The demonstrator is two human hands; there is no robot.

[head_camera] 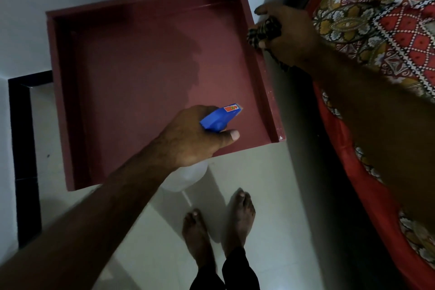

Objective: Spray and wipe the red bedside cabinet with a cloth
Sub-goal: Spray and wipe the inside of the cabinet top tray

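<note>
Left hand (188, 139) reaching forward over the near edge of the red bedside cabinet (131, 82), grip wrapped around a blue-headed spray bottle (220, 119), nozzle aimed right. Right hand (289, 35) at the cabinet's far right rim, grip bunched tight on a dark checked cloth (264, 30), beside the bed (381, 30).

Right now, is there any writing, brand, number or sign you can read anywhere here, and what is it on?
Small red and yellow sticker on the blue plastic spray-bottle head in the left hand: too blurred to read.
Dark checked cloth in the right hand: pattern only, no text.
Red wooden bedside cabinet and patterned bedspread: no text.
</note>
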